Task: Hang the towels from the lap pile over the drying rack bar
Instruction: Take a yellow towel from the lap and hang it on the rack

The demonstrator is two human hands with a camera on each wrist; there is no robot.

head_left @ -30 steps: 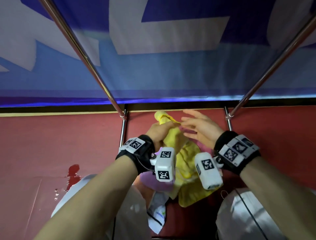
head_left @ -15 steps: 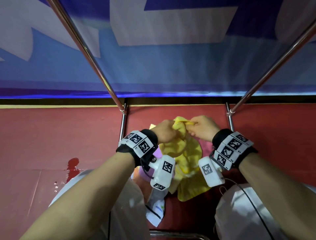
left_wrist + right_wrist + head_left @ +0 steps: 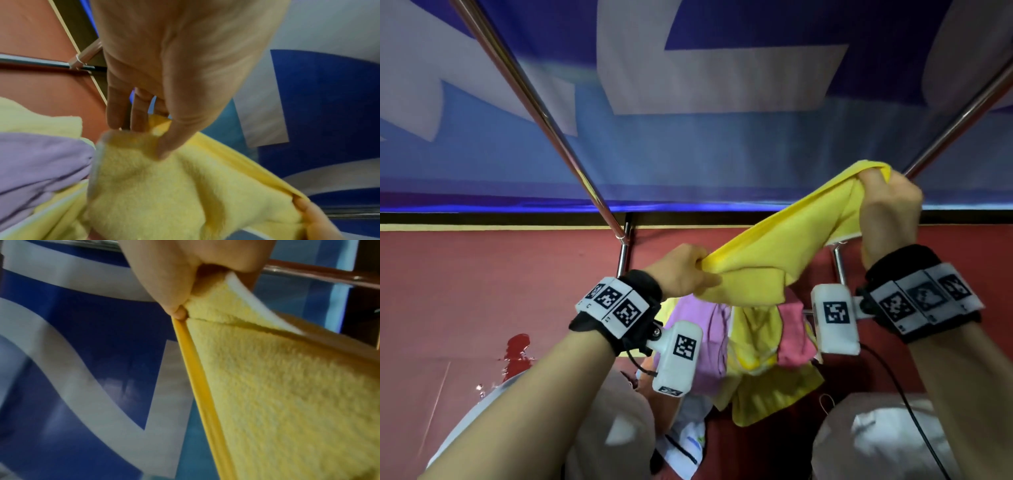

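Right grip: the right hand [image 3: 890,209] is closed around one top corner of the yellow towel [image 3: 787,246]; in the right wrist view the thumb and curled fingers [image 3: 176,311] pinch the hemmed edge where it folds.
Left grip: the left hand [image 3: 681,270] is closed on the opposite corner, thumb pressed down on the cloth and fingers [image 3: 117,112] curled behind it, bunching the fabric.
Towel span: the top hem runs taut in a slope from the lower left hand up to the higher right hand; the body of the towel hangs below the hem in loose folds.
Towel place: held in the air above the lap, between the two slanted rack bars; it touches neither bar. The raised corner sits near the right rack bar [image 3: 962,113], the low corner near the foot of the left rack bar [image 3: 544,113].
Lap pile: a lilac towel [image 3: 705,342], a second yellow one and a pink towel [image 3: 794,335] lie heaped under the wrists.
Backdrop: a blue and white banner [image 3: 722,85] behind the bars, a red floor [image 3: 482,291] below.
Change from half a second ago: then both hands were knuckle to knuckle on a bunched towel low over the lap; now they have drawn apart, the right hand has risen, and the towel is spread open.
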